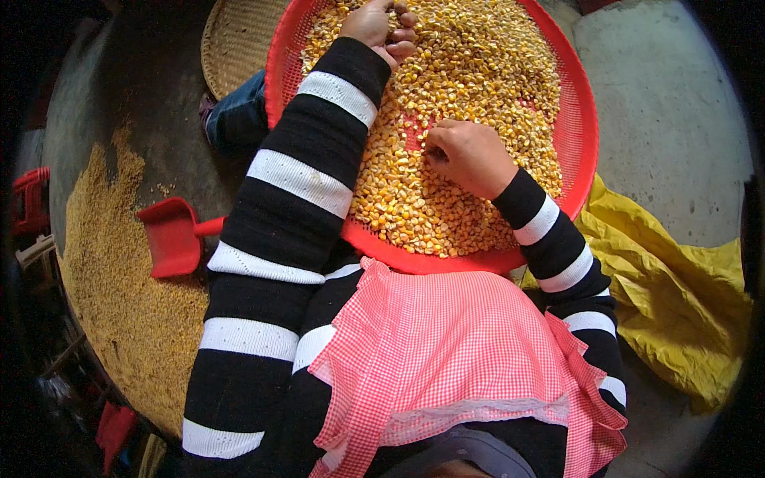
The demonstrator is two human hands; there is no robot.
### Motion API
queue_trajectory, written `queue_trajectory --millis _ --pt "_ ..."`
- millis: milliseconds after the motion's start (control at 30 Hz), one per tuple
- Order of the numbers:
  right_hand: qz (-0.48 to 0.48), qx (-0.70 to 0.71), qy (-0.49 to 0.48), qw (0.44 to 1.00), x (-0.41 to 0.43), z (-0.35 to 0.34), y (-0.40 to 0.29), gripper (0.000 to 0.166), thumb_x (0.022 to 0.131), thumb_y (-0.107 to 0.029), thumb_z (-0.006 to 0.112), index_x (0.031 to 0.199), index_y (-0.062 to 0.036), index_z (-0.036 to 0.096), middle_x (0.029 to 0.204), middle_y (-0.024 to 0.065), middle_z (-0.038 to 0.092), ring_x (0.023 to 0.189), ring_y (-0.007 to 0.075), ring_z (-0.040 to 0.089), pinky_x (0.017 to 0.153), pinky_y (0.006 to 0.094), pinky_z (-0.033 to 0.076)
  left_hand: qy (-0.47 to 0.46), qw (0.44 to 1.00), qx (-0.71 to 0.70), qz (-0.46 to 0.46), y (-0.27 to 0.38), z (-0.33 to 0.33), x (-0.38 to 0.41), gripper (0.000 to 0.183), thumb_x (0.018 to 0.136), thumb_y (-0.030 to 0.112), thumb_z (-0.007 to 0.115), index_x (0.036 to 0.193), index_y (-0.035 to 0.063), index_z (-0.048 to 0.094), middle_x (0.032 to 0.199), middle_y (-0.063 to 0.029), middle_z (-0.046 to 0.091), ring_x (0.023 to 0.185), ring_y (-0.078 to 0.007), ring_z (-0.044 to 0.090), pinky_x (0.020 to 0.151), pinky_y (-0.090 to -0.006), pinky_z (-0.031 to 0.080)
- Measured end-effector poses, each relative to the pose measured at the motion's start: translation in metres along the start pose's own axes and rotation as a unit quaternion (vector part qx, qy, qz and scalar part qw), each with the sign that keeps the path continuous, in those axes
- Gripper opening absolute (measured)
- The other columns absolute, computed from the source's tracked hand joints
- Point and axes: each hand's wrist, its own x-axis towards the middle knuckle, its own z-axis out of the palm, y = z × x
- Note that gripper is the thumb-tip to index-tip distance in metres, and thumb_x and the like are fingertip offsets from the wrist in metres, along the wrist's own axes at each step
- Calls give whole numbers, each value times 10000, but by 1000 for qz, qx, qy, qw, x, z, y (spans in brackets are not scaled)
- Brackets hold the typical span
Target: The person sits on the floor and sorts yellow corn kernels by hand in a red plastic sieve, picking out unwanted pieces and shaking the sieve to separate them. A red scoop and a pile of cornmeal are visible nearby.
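Observation:
A round red plastic mesh basket (pixel 583 119) lies before me, spread with loose yellow corn kernels (pixel 478 66). Over its upper left part, my left hand (pixel 385 30) is curled, palm partly up, around some kernels. My right hand (pixel 469 155) rests low over the middle of the corn, back of the hand upward; its fingertips bend down beside a small patch where the red mesh shows. Whether those fingertips pinch anything is hidden. Black and white striped sleeves cover both arms, and a pink checked apron (pixel 454 334) lies over my lap.
A red plastic scoop (pixel 173 236) lies by a wide spread of grain (pixel 125 299) on the left floor. Behind it stands a woven tray (pixel 233 48), near a leg in jeans (pixel 239 119). A yellow sheet (pixel 669 287) lies crumpled at right. A red object (pixel 31 200) is far left.

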Motion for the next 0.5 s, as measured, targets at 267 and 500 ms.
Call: queue_trajectory --millis 267,500 --pt "-21 112 300 947 42 -58 17 105 798 -178 716 842 -85 700 762 111 670 660 269 663 595 357 529 10 998 54 44 -4 -4 1 183 1002 252 448 924 100 513 694 2 506 482 -78 325 364 -197 197" --pt "-35 111 331 936 69 -76 -1 109 770 -57 689 873 -21 694 752 148 645 657 280 645 591 352 505 50 996 77 5 -18 35 -27 196 1014 282 452 930 108 483 707 -7 451 518 -66 312 374 -190 187"
